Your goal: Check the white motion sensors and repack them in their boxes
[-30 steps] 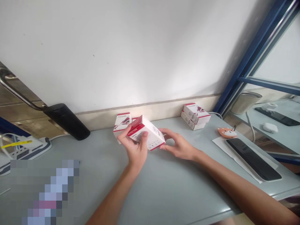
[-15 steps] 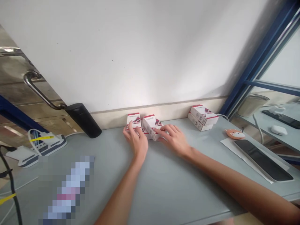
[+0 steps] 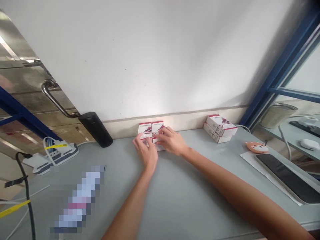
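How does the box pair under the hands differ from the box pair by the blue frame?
Wall pair: upright, side by side; frame pair: flat, one on the other. Left hand and right hand touch the wall pair; nothing touches the frame pair. Wall pair faces the camera squarely; frame pair is turned askew. Both: white cartons, red trim.
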Demonstrator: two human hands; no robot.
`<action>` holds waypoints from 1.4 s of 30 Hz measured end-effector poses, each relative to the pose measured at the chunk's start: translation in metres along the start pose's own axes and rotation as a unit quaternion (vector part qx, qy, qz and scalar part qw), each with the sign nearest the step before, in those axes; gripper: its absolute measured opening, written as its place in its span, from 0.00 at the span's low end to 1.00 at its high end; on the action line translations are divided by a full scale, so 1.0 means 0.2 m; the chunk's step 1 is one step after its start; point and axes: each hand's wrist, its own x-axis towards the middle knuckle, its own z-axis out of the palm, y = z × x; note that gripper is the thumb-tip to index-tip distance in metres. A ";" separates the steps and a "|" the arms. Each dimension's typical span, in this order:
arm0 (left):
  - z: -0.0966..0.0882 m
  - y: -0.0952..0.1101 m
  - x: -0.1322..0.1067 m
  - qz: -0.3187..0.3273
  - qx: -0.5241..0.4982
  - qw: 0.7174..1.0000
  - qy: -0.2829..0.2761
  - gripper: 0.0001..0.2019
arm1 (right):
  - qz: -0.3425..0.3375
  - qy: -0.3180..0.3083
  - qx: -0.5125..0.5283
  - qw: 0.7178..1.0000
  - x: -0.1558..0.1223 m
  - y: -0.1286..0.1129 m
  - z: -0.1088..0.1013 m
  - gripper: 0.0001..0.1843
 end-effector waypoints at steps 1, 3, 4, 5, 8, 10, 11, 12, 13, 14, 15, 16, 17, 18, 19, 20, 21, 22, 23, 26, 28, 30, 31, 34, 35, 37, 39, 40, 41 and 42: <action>0.00 0.00 0.00 0.002 0.001 1.000 -0.001 0.13 | 0.001 -0.008 -0.004 1.000 0.01 -0.01 -0.02 0.16; -0.02 0.01 0.02 0.006 0.004 1.000 -0.005 0.12 | 0.000 -0.013 -0.003 1.000 0.01 -0.03 -0.07 0.18; -0.02 0.02 0.02 0.007 0.004 1.000 -0.009 0.12 | -0.004 -0.007 0.000 1.000 0.00 -0.02 -0.10 0.19; -0.03 0.02 0.03 0.007 0.004 1.000 -0.013 0.12 | -0.010 0.004 0.002 1.000 -0.02 0.01 -0.14 0.20; -0.03 0.02 0.04 0.004 0.010 1.000 -0.024 0.13 | 0.000 0.051 -0.040 0.998 -0.11 0.19 -0.30 0.21; -0.02 0.03 0.04 0.005 0.034 0.999 -0.027 0.13 | 0.082 0.084 -0.097 0.988 -0.19 0.36 -0.42 0.21; -0.02 0.03 0.04 0.012 0.049 0.998 -0.028 0.14 | 0.137 0.104 -0.129 0.977 -0.24 0.45 -0.47 0.20; -0.01 0.04 0.03 0.025 0.070 0.997 -0.018 0.16 | 0.187 0.121 -0.161 0.961 -0.29 0.54 -0.51 0.20; -0.01 0.05 0.03 0.048 0.093 0.994 -0.004 0.18 | 0.231 0.134 -0.192 0.944 -0.33 0.61 -0.54 0.20; -0.01 0.07 0.02 0.079 0.116 0.990 0.015 0.20 | 0.269 0.142 -0.221 0.927 -0.37 0.67 -0.55 0.20; -0.01 0.08 0.01 0.117 0.134 0.983 0.032 0.22 | 0.295 0.139 -0.245 0.913 -0.41 0.71 -0.56 0.21; -0.01 0.10 -0.01 0.158 0.140 0.977 0.041 0.24 | 0.313 0.128 -0.262 0.904 -0.44 0.74 -0.57 0.21; -0.02 0.12 -0.03 0.195 0.133 0.971 0.043 0.25 | 0.328 0.113 -0.272 0.898 -0.47 0.75 -0.56 0.22; -0.02 0.14 -0.06 0.228 0.123 0.965 0.039 0.25 | 0.343 0.094 -0.276 0.893 -0.48 0.76 -0.56 0.24; -0.02 0.16 -0.09 0.260 0.113 0.959 0.026 0.24 | 0.356 0.074 -0.277 0.890 -0.50 0.76 -0.55 0.25; -0.01 0.18 -0.13 0.292 0.100 0.951 0.003 0.24 | 0.367 0.057 -0.276 0.887 -0.50 0.76 -0.55 0.26; -0.01 0.20 -0.16 0.319 0.084 0.943 -0.033 0.23 | 0.374 0.045 -0.275 0.885 -0.51 0.75 -0.55 0.25; -0.01 0.21 -0.20 0.338 0.071 0.936 -0.072 0.22 | 0.375 0.040 -0.274 0.885 -0.51 0.76 -0.54 0.24; 0.00 0.22 -0.23 0.349 0.059 0.929 -0.111 0.20 | 0.371 0.042 -0.272 0.887 -0.51 0.76 -0.54 0.23; 0.00 0.23 -0.29 0.352 0.034 0.913 -0.204 0.17 | 0.344 0.080 -0.259 0.899 -0.52 0.77 -0.53 0.20; -0.01 0.23 -0.29 0.340 0.009 0.908 -0.246 0.15 | 0.322 0.111 -0.245 0.908 -0.51 0.76 -0.53 0.19; -0.01 0.22 -0.28 0.316 -0.018 0.910 -0.268 0.13 | 0.299 0.149 -0.226 0.915 -0.49 0.72 -0.52 0.19; -0.02 0.22 -0.28 0.299 -0.030 0.914 -0.274 0.12 | 0.284 0.165 -0.211 0.921 -0.47 0.69 -0.52 0.20; -0.01 0.21 -0.29 0.194 -0.042 0.930 -0.308 0.10 | 0.199 0.182 -0.143 0.952 -0.42 0.55 -0.51 0.20; 0.00 0.21 -0.30 0.144 -0.046 0.932 -0.331 0.13 | 0.155 0.176 -0.116 0.965 -0.41 0.50 -0.50 0.20; 0.01 0.21 -0.32 0.058 -0.074 0.923 -0.374 0.23 | 0.065 0.157 -0.065 0.983 -0.39 0.40 -0.48 0.20; 0.01 0.22 -0.33 0.022 -0.131 0.906 -0.402 0.31 | -0.018 0.145 -0.022 0.989 -0.39 0.30 -0.44 0.20; 0.02 0.22 -0.33 0.020 -0.159 0.899 -0.408 0.34 | -0.049 0.146 -0.002 0.988 -0.39 0.25 -0.42 0.20; 0.01 0.22 -0.32 0.024 -0.181 0.895 -0.408 0.36 | -0.064 0.154 0.019 0.986 -0.39 0.21 -0.40 0.19; 0.01 0.22 -0.32 0.034 -0.195 0.895 -0.400 0.37 | -0.064 0.163 0.043 0.984 -0.39 0.18 -0.39 0.20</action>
